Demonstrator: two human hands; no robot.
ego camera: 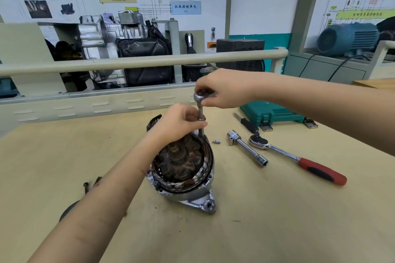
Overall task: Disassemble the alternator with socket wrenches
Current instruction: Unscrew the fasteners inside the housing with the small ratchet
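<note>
The opened alternator (183, 166) stands on the wooden table, its copper windings and rusty rotor exposed, in a silver housing. A socket wrench (200, 113) stands upright on the alternator's far rim. My left hand (181, 120) pinches its extension shaft just above the housing. My right hand (222, 89) grips the ratchet head at the top; the handle is hidden under the palm.
A red-handled ratchet (299, 160), a chrome extension bar (248, 150) and a small socket (216, 141) lie to the right. A green tool case (275, 113) sits behind them. A black cover (152, 121) lies behind the alternator; loose bolts (92, 183) lie at the left.
</note>
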